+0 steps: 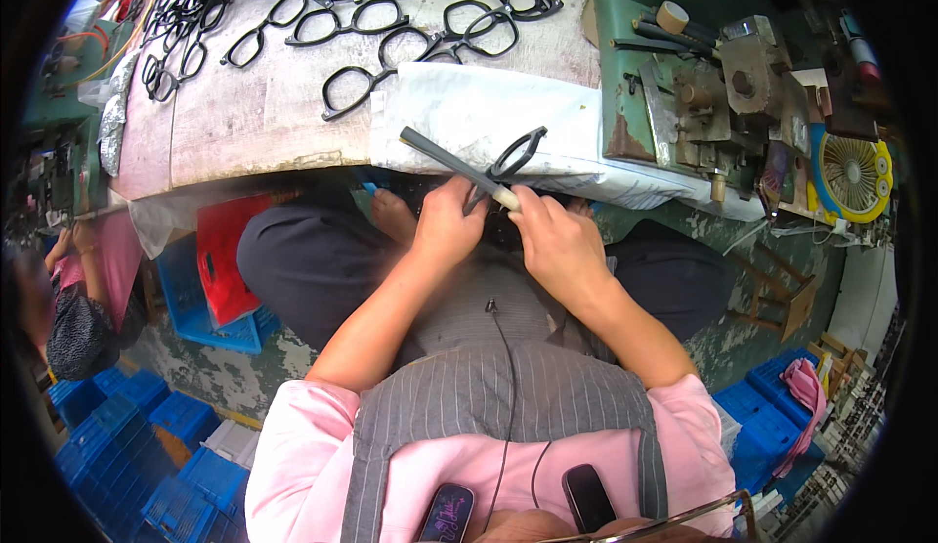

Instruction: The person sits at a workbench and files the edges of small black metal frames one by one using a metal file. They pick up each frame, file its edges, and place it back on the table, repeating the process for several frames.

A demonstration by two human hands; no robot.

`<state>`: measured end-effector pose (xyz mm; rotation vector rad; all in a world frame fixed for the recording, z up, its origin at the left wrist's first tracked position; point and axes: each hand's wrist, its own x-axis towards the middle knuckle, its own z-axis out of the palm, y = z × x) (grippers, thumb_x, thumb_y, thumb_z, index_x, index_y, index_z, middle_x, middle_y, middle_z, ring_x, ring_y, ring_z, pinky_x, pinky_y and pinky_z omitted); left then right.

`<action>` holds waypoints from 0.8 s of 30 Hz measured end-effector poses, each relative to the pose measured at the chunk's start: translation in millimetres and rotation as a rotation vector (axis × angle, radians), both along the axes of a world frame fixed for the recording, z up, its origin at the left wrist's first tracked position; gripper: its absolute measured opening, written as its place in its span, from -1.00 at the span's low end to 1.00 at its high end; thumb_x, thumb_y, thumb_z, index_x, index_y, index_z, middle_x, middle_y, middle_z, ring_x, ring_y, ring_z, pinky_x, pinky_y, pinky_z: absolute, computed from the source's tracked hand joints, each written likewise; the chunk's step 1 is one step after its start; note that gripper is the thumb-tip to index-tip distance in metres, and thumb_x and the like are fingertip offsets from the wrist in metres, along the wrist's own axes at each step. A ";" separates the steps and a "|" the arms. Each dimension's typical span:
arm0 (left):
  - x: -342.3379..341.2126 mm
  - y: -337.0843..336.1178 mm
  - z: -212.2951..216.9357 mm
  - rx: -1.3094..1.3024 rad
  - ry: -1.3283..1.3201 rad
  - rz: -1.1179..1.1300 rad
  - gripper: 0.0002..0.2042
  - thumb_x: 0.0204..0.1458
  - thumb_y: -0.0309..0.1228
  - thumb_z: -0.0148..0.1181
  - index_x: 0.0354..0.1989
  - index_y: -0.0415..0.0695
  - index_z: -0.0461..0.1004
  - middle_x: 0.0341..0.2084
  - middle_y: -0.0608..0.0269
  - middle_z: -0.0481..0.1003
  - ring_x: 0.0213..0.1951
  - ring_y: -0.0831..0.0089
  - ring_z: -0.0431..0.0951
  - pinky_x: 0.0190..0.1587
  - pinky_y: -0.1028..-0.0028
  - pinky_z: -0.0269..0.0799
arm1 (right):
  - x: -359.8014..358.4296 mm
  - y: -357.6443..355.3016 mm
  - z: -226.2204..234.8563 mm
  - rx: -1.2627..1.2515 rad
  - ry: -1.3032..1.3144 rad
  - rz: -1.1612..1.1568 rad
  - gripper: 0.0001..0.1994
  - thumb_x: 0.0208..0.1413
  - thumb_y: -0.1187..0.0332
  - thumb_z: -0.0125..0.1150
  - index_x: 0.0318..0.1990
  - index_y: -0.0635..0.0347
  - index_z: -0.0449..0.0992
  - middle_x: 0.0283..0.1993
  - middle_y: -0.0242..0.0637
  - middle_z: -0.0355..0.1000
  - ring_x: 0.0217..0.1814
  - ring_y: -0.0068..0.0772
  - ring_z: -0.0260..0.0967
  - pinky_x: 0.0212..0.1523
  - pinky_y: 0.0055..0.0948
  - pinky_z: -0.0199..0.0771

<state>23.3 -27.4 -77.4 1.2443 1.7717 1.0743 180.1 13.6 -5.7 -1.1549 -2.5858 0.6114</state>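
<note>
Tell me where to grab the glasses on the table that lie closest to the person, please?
I'd pinch the left ring of that black frame by its outer rim, coming from the person's side: that ring sits out on bare tabletop, while its other ring seems to overlap more frames.

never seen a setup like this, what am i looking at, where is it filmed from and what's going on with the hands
There is no robot here, just a person's two bare hands. The single picture comes from a wide fisheye camera on the person's head, looking down, so straight edges bend and the rim is dark. The left hand seems to pinch a black glasses frame; the right hand has its fingertips at the pale end of a dark rod. The fingers hide the exact grip. Ahead is a worn table with many loose glasses frames and a white sheet. Green machinery stands on the right.
</note>
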 end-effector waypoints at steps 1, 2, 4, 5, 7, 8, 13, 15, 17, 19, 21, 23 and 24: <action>-1.1 0.6 2.6 -0.040 0.013 -0.004 -0.90 -0.07 -0.52 0.13 -0.39 -0.28 0.43 -0.50 -0.13 0.47 -0.35 -0.12 0.50 -0.31 0.19 0.40 | 2.7 2.2 5.4 0.073 0.106 -0.011 -0.67 0.05 0.44 0.19 -0.01 0.25 0.39 -0.43 -0.17 0.43 -0.50 -0.11 0.43 -0.51 -0.26 0.43; -1.7 0.2 6.0 -0.086 0.024 -0.006 -0.90 -0.07 -0.51 0.13 -0.38 -0.28 0.43 -0.49 -0.13 0.47 -0.35 -0.12 0.50 -0.30 0.19 0.40 | 6.1 5.2 11.6 0.099 0.172 -0.015 -0.67 0.04 0.45 0.19 -0.01 0.26 0.39 -0.41 -0.15 0.44 -0.48 -0.11 0.44 -0.49 -0.27 0.44; -3.4 1.2 14.2 -0.099 0.026 -0.002 -0.87 -0.06 -0.48 0.18 -0.35 -0.27 0.46 -0.49 -0.09 0.49 -0.38 0.00 0.53 -0.29 0.25 0.43 | 7.3 18.5 20.0 0.188 0.294 0.002 -0.62 -0.03 0.41 0.27 -0.02 0.26 0.39 -0.38 -0.10 0.47 -0.46 -0.10 0.47 -0.47 -0.28 0.47; -4.5 1.7 18.7 -0.147 0.020 -0.004 -0.85 -0.05 -0.46 0.20 -0.34 -0.27 0.47 -0.49 -0.07 0.50 -0.40 0.05 0.55 -0.29 0.29 0.44 | 6.7 24.4 23.1 0.132 0.283 0.006 -0.64 -0.04 0.40 0.28 -0.05 0.25 0.40 -0.38 -0.11 0.47 -0.44 -0.08 0.47 -0.46 -0.27 0.47; -9.3 -0.3 28.3 -0.154 -0.010 0.005 -0.81 -0.06 -0.42 0.25 -0.31 -0.26 0.50 -0.50 0.03 0.53 -0.43 0.28 0.55 -0.28 0.38 0.45 | 1.7 38.1 23.4 0.100 0.261 0.006 -0.66 -0.05 0.38 0.30 -0.10 0.22 0.41 -0.36 -0.13 0.48 -0.41 -0.05 0.47 -0.45 -0.27 0.47; -12.3 -2.8 33.0 -0.102 -0.038 0.012 -0.79 -0.06 -0.40 0.28 -0.29 -0.25 0.51 -0.50 0.09 0.54 -0.45 0.39 0.55 -0.28 0.43 0.45 | 0.2 42.0 22.9 0.105 0.244 0.003 -0.67 -0.06 0.36 0.32 -0.12 0.21 0.41 -0.34 -0.14 0.49 -0.40 -0.05 0.47 -0.45 -0.27 0.46; -33.4 -9.7 46.7 0.042 -0.491 0.157 -0.90 0.10 -0.48 0.17 -0.26 -0.22 0.53 -0.54 0.46 0.43 -0.44 0.65 0.40 -0.34 0.62 0.33 | 10.0 34.5 20.3 0.002 0.525 -0.395 -0.84 0.08 0.36 0.26 -0.32 0.26 0.44 -0.61 -0.28 0.41 -0.62 -0.50 0.32 -0.52 -0.50 0.32; -23.9 -12.7 46.6 0.076 -0.359 0.031 -0.86 0.12 -0.45 0.14 -0.21 -0.22 0.53 -0.49 0.40 0.46 -0.40 0.60 0.43 -0.30 0.60 0.35 | 12.0 23.4 15.9 -0.138 0.624 -0.484 -0.82 0.11 0.33 0.24 -0.32 0.27 0.43 -0.56 -0.30 0.42 -0.54 -0.62 0.29 -0.49 -0.53 0.32; -8.1 -16.4 44.1 0.186 -0.231 -0.159 -0.79 0.16 -0.42 0.07 -0.09 -0.22 0.51 -0.30 0.25 0.50 -0.22 0.47 0.47 -0.13 0.51 0.37 | 6.3 8.7 6.7 -0.160 0.645 -0.450 -0.81 0.12 0.32 0.21 -0.31 0.28 0.43 -0.48 -0.22 0.45 -0.49 -0.51 0.34 -0.43 -0.49 0.34; 12.6 -19.8 38.5 0.212 -0.378 -0.193 -0.74 0.19 -0.36 0.04 -0.04 -0.23 0.49 -0.12 0.18 0.44 -0.02 0.37 0.39 0.07 0.44 0.27 | -1.9 -8.1 -4.2 -0.182 0.485 -0.414 -0.81 0.12 0.31 0.20 -0.26 0.25 0.45 -0.48 -0.13 0.45 -0.44 -0.29 0.42 -0.36 -0.42 0.38; 24.8 -22.3 31.3 0.211 -0.506 -0.159 -0.71 0.21 -0.33 0.02 -0.02 -0.25 0.48 -0.09 0.18 0.42 0.02 0.37 0.36 0.13 0.44 0.21 | -8.4 -22.9 -14.5 -0.109 0.410 -0.308 -0.81 0.13 0.30 0.19 -0.22 0.23 0.46 -0.47 -0.12 0.46 -0.39 -0.23 0.47 -0.31 -0.39 0.41; 29.9 -25.6 25.3 0.122 -0.699 -0.125 -0.72 0.20 -0.36 0.03 -0.02 -0.27 0.48 -0.08 0.21 0.42 0.02 0.42 0.36 0.13 0.45 0.21 | -8.4 -32.6 -20.8 -0.355 0.589 -0.252 -0.80 0.17 0.31 0.15 -0.16 0.22 0.45 -0.42 -0.13 0.50 -0.33 -0.25 0.50 -0.25 -0.38 0.41; 29.5 -26.0 22.6 0.104 -0.793 -0.074 -0.73 0.20 -0.37 0.04 -0.03 -0.26 0.48 -0.09 0.23 0.42 0.01 0.44 0.37 0.12 0.46 0.22 | -7.0 -33.0 -23.3 -0.402 0.516 -0.283 -0.80 0.18 0.31 0.14 -0.15 0.23 0.45 -0.40 -0.14 0.50 -0.33 -0.29 0.50 -0.26 -0.39 0.42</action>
